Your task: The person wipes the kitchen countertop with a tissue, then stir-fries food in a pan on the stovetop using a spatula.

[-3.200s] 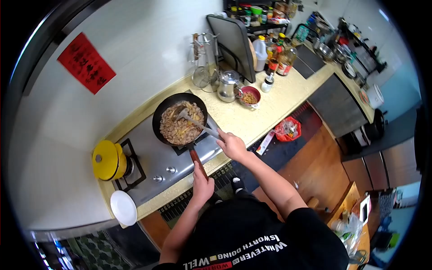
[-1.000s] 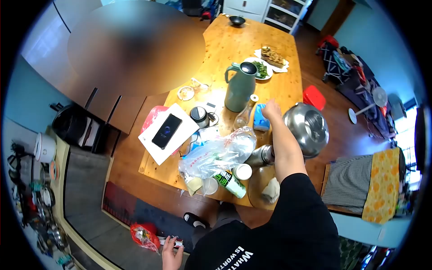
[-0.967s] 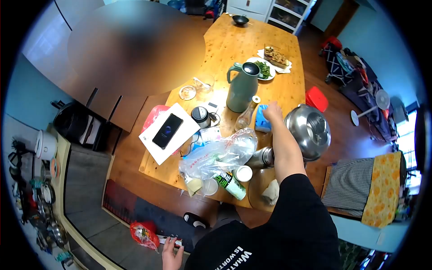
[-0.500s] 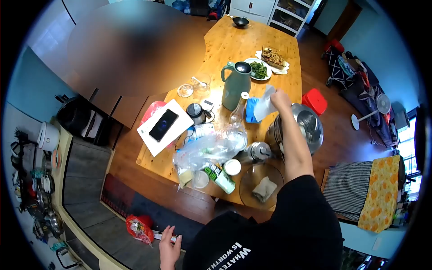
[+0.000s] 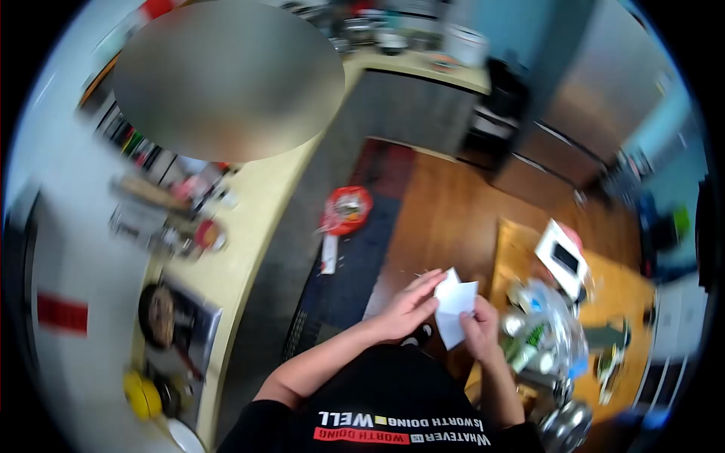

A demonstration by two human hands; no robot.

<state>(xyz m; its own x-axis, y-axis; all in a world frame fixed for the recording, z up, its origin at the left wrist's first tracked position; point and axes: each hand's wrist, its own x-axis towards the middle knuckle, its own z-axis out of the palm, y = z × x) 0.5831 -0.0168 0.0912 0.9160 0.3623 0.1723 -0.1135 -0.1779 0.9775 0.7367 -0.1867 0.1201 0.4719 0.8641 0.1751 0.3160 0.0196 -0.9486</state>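
Wooden flooring (image 5: 434, 219) is seen beyond a creased white sheet (image 5: 455, 306), its long axis, so far as blur permits, directed outward from the black shirt (image 5: 385, 381), its left edge held by the left hand (image 5: 408, 308), its right pinched by the right hand (image 5: 482, 331).

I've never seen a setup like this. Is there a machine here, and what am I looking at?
No machine is at work: these are a person's bare hands. The camera is worn on their head, looking forward and down, so everything appears from above. The right hand grips a folded white paper; the left hand is at its other edge, though blur hides how firmly. On the wooden table lie a plastic bag and a black phone. Across the floor, a pan sits on the stove.
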